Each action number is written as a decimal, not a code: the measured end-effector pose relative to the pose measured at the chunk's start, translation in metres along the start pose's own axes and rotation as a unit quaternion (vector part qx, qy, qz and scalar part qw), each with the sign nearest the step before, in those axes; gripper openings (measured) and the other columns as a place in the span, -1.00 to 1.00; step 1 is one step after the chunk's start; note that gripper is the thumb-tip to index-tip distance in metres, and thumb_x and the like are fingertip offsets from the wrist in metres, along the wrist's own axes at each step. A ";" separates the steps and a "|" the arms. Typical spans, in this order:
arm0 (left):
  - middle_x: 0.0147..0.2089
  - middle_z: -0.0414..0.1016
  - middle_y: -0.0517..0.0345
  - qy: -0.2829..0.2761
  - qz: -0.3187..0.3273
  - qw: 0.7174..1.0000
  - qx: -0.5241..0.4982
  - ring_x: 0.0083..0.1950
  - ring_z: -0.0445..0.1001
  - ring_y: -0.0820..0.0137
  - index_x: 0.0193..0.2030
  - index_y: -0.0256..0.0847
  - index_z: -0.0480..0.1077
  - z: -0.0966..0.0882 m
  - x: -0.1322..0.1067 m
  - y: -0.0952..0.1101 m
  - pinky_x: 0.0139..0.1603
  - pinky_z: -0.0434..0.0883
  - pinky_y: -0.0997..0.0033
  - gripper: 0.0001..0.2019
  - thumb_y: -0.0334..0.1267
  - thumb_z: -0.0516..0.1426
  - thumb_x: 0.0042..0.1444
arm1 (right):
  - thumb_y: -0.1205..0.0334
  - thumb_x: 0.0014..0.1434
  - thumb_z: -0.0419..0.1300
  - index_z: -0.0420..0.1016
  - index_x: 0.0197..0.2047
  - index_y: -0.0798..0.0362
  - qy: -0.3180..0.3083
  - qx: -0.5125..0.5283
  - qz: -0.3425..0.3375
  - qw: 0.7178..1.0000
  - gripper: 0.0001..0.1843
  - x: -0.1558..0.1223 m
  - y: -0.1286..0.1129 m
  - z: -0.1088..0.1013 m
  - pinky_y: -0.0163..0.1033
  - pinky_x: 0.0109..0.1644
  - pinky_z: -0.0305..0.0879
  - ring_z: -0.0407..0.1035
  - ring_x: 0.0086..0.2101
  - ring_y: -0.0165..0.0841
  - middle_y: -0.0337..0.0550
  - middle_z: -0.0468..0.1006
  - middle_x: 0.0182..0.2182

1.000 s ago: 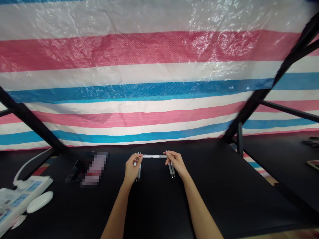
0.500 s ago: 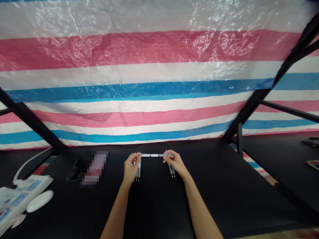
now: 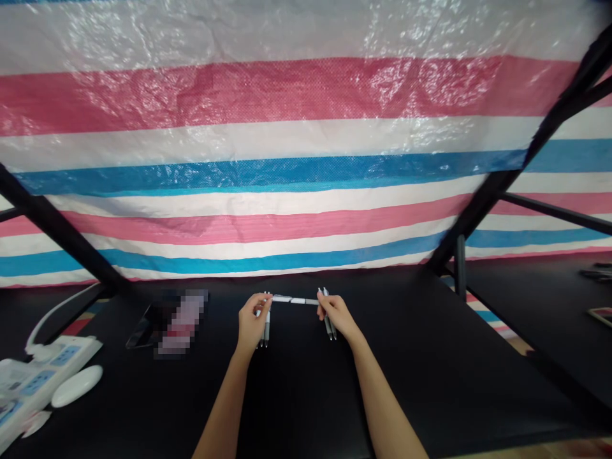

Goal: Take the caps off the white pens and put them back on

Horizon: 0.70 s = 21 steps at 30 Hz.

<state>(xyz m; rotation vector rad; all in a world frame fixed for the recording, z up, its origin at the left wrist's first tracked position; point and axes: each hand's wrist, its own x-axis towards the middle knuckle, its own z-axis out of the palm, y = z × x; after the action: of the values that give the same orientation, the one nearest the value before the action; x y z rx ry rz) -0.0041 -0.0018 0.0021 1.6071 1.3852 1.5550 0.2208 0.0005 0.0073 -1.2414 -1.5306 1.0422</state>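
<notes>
1. Gripping a white pen (image 3: 294, 300) crosswise, the left hand (image 3: 251, 320) and right hand (image 3: 336, 315) close their fingers on its opposite ends, over the black table (image 3: 406, 363).
2. Pens (image 3: 266, 328) point nearward from the left fingers, more pens (image 3: 327, 325) from the right.

No writing could be read anywhere; the pen (image 3: 295, 301) and the power strip (image 3: 36, 382) showed no legible marks.

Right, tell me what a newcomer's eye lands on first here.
A large woven plastic tarpaulin striped pink, white and blue fills the view ahead. Below it, over a black tabletop, the left hand and right hand hold a slim white pen crosswise between them.
</notes>
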 end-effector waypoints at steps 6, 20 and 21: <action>-0.27 0.49 0.06 0.006 -0.008 1.000 0.008 -0.30 0.44 0.40 -0.31 -0.24 0.48 0.000 0.001 -0.004 -0.30 0.37 0.45 -0.79 -0.15 0.13 0.03 | -0.09 0.01 0.19 0.47 -0.21 0.09 0.007 0.074 -0.012 0.997 -0.57 0.000 0.000 0.000 -0.30 -0.42 0.20 0.31 -0.56 -0.41 -0.25 0.45 -0.60; -0.27 0.50 0.05 0.007 -0.015 1.000 0.011 -0.31 0.44 0.40 -0.31 -0.23 0.48 -0.002 0.001 -0.001 -0.32 0.37 0.46 -0.78 -0.14 0.13 0.02 | -0.05 0.03 0.19 0.44 -0.37 0.07 -0.005 0.064 -0.018 0.998 -0.68 0.000 0.002 -0.002 -0.28 -0.39 0.26 0.40 -0.48 -0.35 -0.21 0.48 -0.57; -0.27 0.50 0.05 0.006 -0.016 1.000 0.010 -0.32 0.43 0.40 -0.31 -0.23 0.48 -0.002 0.001 -0.001 -0.32 0.37 0.46 -0.78 -0.13 0.13 0.02 | -0.07 0.03 0.18 0.44 -0.39 0.07 -0.005 0.058 -0.020 0.998 -0.67 0.000 0.002 -0.002 -0.28 -0.39 0.26 0.39 -0.48 -0.35 -0.20 0.47 -0.57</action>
<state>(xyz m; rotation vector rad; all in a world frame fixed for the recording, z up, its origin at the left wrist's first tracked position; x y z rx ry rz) -0.0062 -0.0012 0.0016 1.5819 1.4305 1.5404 0.2232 0.0010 0.0057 -1.1236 -1.4743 1.0964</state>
